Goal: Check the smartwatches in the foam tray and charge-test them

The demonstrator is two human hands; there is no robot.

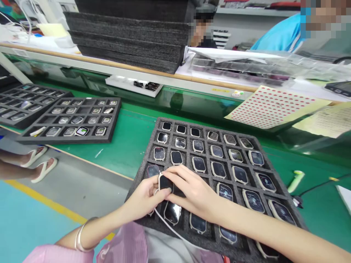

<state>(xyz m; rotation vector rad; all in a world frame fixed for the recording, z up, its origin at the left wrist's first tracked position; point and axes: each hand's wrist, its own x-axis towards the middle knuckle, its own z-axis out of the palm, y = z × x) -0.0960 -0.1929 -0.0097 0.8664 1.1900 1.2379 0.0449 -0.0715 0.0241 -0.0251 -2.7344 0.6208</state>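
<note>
Between both hands, over the near left part of a dark foam tray (150,146), is a smartwatch case (163,183) with a dark screen and a pale frame. My left hand (146,193) grips its left side, the thumb lying across the lower front. Fingers of my right hand (189,190) close on its top and right edge. A white cable (171,228) runs from under my left hand down toward my lap; its end is hidden. Several similar watch cases, such as one with a bright reflection (172,213), sit in the tray's compartments around my hands.
More foam trays with watches (82,111) stand at the left on the green table (128,128). A stack of black foam (128,40) rests on the shelf ahead. A red-dotted sheet (270,106) hangs at right, above a green-white tool (296,181). Other people are beyond the shelf.
</note>
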